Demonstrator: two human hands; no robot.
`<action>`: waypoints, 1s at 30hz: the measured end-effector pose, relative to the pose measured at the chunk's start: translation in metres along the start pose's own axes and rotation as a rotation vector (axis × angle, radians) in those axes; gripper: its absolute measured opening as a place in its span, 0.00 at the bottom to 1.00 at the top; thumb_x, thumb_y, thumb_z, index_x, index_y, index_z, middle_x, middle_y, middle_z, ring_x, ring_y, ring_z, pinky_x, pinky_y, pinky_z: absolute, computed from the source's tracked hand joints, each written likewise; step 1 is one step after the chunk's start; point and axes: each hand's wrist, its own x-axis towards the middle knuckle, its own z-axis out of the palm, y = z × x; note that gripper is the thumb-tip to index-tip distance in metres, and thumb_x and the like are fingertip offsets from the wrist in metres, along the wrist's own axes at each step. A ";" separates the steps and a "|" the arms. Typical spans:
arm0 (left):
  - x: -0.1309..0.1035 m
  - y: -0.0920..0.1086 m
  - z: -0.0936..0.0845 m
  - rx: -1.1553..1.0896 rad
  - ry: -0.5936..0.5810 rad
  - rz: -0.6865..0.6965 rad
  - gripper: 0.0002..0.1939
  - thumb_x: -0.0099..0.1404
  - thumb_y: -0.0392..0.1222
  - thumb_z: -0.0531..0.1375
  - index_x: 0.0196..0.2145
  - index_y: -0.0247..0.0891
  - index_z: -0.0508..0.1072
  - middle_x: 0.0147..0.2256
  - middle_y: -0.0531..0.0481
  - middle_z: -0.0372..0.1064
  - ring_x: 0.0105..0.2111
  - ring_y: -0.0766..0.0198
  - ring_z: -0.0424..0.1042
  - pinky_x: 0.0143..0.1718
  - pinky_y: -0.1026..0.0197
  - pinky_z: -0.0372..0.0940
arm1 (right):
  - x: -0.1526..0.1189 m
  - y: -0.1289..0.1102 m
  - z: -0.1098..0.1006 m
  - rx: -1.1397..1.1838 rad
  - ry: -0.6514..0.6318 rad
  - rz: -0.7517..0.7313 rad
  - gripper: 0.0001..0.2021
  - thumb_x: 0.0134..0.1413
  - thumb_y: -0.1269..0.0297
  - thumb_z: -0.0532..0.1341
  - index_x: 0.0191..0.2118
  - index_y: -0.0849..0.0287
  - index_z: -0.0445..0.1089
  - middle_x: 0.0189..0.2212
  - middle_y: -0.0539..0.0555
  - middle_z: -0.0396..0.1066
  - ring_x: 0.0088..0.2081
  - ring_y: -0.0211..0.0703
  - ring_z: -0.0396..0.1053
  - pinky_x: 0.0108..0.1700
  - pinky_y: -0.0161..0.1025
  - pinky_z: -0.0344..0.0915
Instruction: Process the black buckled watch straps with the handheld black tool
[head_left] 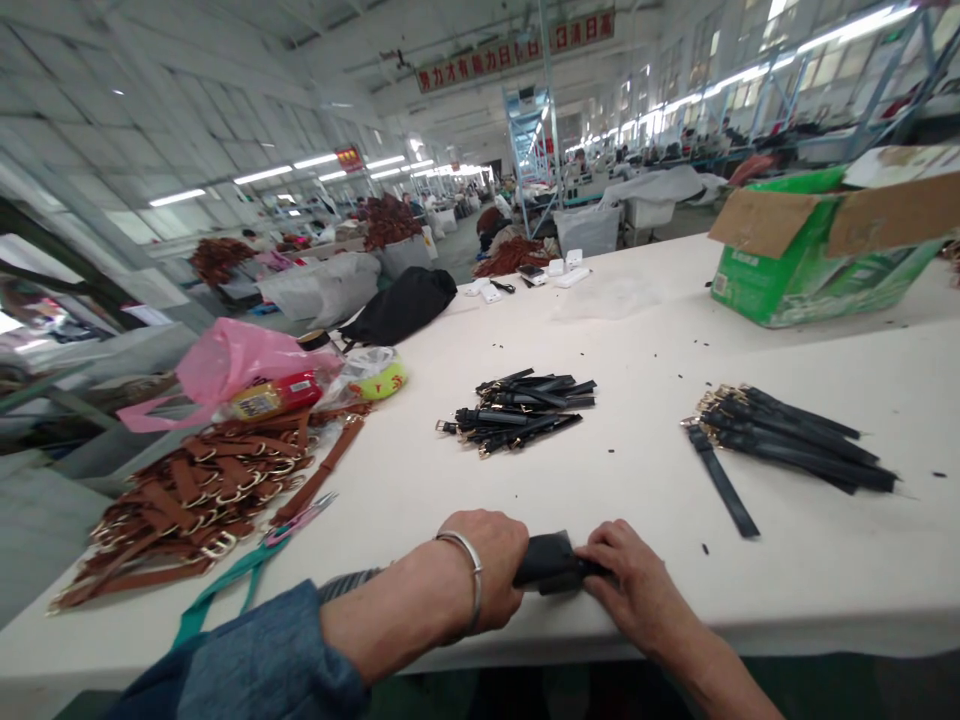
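Observation:
My left hand (486, 565), with a silver bangle at its wrist, is closed round a black object (547, 562) near the table's front edge. A grey ribbed piece (349, 583) shows behind the left forearm; whether it joins the black object is hidden. On the right, my right hand (626, 575) pinches a small dark piece at the black object's right end. Beyond the hands lies a pile of short black straps (517, 412) with metal buckles. Farther right is a bundle of longer black straps (802, 440), with one strap (724, 485) lying apart.
Brown straps with metal rings (202, 490) cover the table's left side, beside pink-handled scissors (300, 518) on a teal ribbon. Behind them are a pink bag (240, 355) and a black bag (405, 305). A green carton (817, 255) stands at the back right of the white table (637, 375).

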 end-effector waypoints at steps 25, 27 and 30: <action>-0.010 0.002 0.003 -0.036 -0.003 0.043 0.15 0.49 0.43 0.54 0.34 0.36 0.71 0.33 0.40 0.72 0.33 0.49 0.71 0.34 0.50 0.66 | -0.002 0.004 0.002 -0.017 0.002 -0.018 0.11 0.47 0.73 0.56 0.38 0.55 0.68 0.32 0.53 0.63 0.37 0.44 0.59 0.38 0.42 0.57; -0.008 0.007 0.006 -0.054 0.023 0.036 0.15 0.49 0.44 0.54 0.34 0.36 0.71 0.33 0.40 0.72 0.33 0.49 0.71 0.33 0.50 0.66 | -0.002 0.004 0.002 -0.016 -0.001 -0.018 0.11 0.48 0.72 0.56 0.39 0.54 0.68 0.32 0.53 0.63 0.37 0.45 0.59 0.38 0.41 0.57; -0.011 -0.001 0.015 -0.092 0.037 -0.001 0.15 0.49 0.45 0.54 0.33 0.37 0.70 0.32 0.42 0.72 0.32 0.49 0.71 0.33 0.50 0.66 | -0.002 0.002 0.001 -0.017 -0.004 -0.021 0.11 0.48 0.72 0.57 0.39 0.54 0.68 0.32 0.53 0.63 0.37 0.45 0.59 0.37 0.41 0.57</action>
